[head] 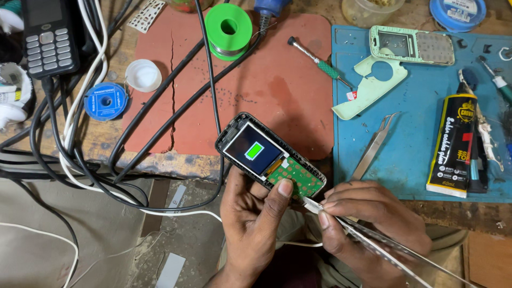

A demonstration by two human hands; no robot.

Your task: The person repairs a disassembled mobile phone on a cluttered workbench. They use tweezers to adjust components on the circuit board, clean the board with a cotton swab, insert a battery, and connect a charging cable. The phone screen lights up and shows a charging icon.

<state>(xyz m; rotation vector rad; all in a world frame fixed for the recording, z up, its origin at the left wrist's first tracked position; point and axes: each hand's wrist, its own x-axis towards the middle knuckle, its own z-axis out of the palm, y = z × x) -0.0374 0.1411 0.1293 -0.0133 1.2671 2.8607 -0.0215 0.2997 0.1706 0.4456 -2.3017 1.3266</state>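
black cables (160, 101) crossing left, bare red mat (277, 90) open, tweezers (373, 146) right

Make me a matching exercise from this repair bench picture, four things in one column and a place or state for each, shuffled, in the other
Things:
1. opened phone
2. green spool
3. screwdriver
4. black tube

Places or states:
A. lying on the blue mat
B. held in the left hand, screen lit
C. standing at the red mat's far edge
D. lying across the red mat's right part

Pairs: 1-B, 2-C, 3-D, 4-A
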